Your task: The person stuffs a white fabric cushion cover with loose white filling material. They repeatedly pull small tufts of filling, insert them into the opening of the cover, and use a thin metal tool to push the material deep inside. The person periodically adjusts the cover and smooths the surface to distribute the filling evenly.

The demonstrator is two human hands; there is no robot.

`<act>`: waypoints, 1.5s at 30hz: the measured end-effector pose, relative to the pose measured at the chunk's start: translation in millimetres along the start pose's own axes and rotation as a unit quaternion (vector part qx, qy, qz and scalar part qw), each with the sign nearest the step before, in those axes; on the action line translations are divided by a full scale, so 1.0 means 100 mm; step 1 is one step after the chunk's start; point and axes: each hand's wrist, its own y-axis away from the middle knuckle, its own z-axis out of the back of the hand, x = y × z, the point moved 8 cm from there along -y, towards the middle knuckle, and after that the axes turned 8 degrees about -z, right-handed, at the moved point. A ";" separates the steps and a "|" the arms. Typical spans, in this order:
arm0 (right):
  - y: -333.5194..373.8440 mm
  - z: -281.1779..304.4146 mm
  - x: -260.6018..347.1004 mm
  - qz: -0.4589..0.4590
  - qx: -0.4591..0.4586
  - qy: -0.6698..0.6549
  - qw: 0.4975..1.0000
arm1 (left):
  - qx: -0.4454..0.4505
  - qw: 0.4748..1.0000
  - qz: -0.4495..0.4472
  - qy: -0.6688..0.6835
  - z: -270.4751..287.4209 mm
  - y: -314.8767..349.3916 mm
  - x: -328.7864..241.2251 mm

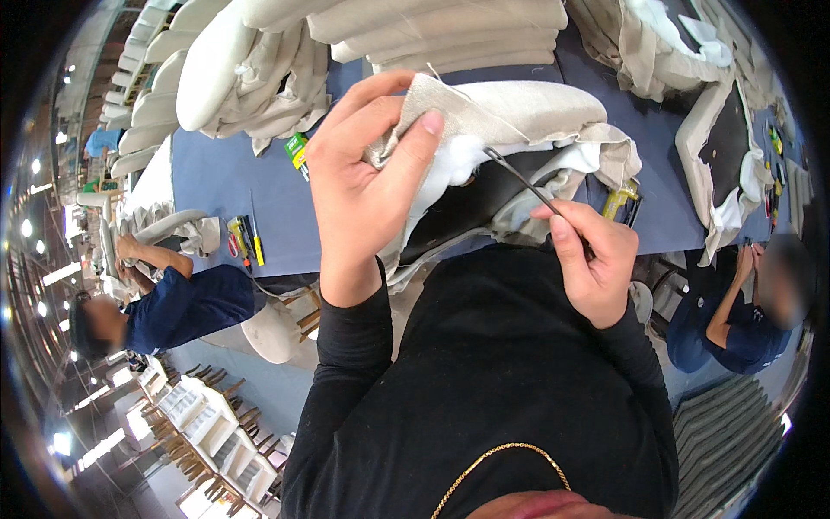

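My left hand [367,169] pinches the folded corner of a beige fabric cover [450,108] between thumb and fingers, lifting it off an upholstered chair part [549,99]. White wadding [458,158] shows under the raised cloth, beside a black underside [445,212]. In my right hand [596,259] is a thin dark metal rod tool [519,176]. Its small rounded tip sits at the edge of the wadding; my fingers hide its other end. Loose threads stick out from the fabric edge.
Stacked beige upholstered pieces [450,35] line the table's [225,177] far side. A yellow tool [618,201] lies right of my work, a green box [296,151] left. Another chair part [700,130] rests at right. Co-workers in dark shirts [194,307] work on both sides.
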 end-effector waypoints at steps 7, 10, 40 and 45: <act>-0.09 -0.18 -0.09 -0.023 0.067 0.006 0.997 | 0.014 0.999 0.032 -0.015 -0.02 -0.02 0.05; -0.11 -0.26 -0.15 0.001 0.061 -0.034 0.998 | 0.023 0.999 0.016 -0.023 -0.03 -0.05 0.03; -0.23 -0.28 -0.09 -0.042 0.178 -0.052 0.982 | 0.011 0.999 0.030 0.038 0.13 0.12 0.07; -0.26 -0.32 -0.05 -0.067 0.191 -0.069 0.977 | 0.024 0.998 0.035 0.041 0.13 0.15 -0.01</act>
